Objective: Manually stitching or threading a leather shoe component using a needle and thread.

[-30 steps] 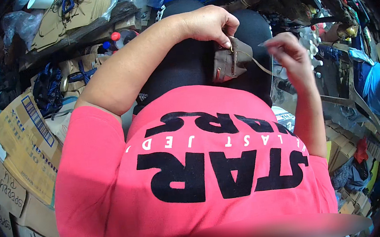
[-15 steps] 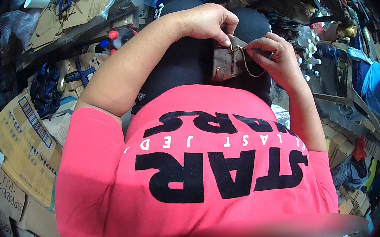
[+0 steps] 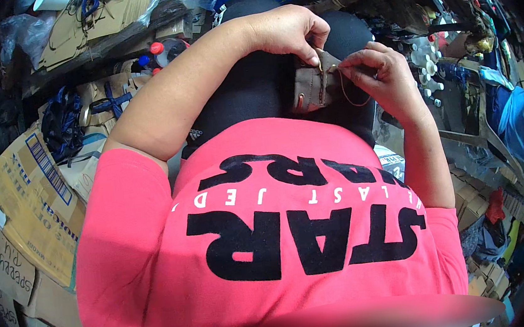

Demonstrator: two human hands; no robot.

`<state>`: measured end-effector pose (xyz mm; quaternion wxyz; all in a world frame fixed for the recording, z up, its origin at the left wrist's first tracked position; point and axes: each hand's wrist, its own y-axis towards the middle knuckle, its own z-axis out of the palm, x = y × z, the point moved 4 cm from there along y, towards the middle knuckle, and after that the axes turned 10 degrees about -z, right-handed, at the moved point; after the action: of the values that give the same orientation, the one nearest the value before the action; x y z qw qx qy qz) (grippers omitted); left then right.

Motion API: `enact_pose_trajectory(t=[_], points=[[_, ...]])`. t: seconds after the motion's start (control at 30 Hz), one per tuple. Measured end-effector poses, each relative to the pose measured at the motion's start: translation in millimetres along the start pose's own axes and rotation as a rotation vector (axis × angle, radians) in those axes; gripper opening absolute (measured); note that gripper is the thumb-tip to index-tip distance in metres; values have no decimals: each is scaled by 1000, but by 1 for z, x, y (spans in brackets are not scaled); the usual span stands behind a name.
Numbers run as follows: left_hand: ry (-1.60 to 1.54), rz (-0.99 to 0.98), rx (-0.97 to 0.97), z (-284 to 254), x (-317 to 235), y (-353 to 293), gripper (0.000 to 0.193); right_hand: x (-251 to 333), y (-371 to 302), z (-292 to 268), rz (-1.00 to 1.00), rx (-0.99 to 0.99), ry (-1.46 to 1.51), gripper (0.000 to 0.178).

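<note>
On my dark-trousered lap rests a taupe leather piece [image 3: 309, 86] that looks like a shoe upper, with a raised seam and a reddish lace at its lower edge. My left hand [image 3: 287, 30] grips its upper end, thumb pressed beside the seam and fingers curled behind. At the piece's right side, my right hand [image 3: 389, 79] is closed in a pinch on a thin cord [image 3: 352, 99]. The cord loops down below those fingertips. Whether a needle is between the fingers is too small to tell.
Cardboard boxes [image 3: 26, 205] are piled on the left, with flat card sheets [image 3: 101, 27] farther up. A red-capped bottle [image 3: 166, 51] stands past my left forearm. White bottles [image 3: 425, 59] and a blue cloth [image 3: 513, 114] are at the right.
My right hand has shifted slightly right, and the cord loop hangs a little farther right. My left hand and the leather piece stay in place.
</note>
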<state>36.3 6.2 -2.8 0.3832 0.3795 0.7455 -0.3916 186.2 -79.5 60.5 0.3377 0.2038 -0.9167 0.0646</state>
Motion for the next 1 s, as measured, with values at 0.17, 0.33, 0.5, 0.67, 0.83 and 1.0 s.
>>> enact_pose_trajectory(t=[0.17,0.33,0.5,0.67,0.83,1.0], points=[[3,21,-2,0,2,1,23,-1,0,1,-33,1,-51,11],[-1,29,-10,0,3,1,23,0,4,6,-77,26,-43,12],[1,48,-32,-1,2,0,21,-25,2,13,3,53,164,13],[-51,54,-15,2,6,3,22,-37,6,20,-59,37,256,11],[4,45,-42,0,1,-2,23,-26,12,29,-88,9,129,13],[125,128,-598,-17,-2,-47,30,-21,-1,23,-98,-74,137,13]])
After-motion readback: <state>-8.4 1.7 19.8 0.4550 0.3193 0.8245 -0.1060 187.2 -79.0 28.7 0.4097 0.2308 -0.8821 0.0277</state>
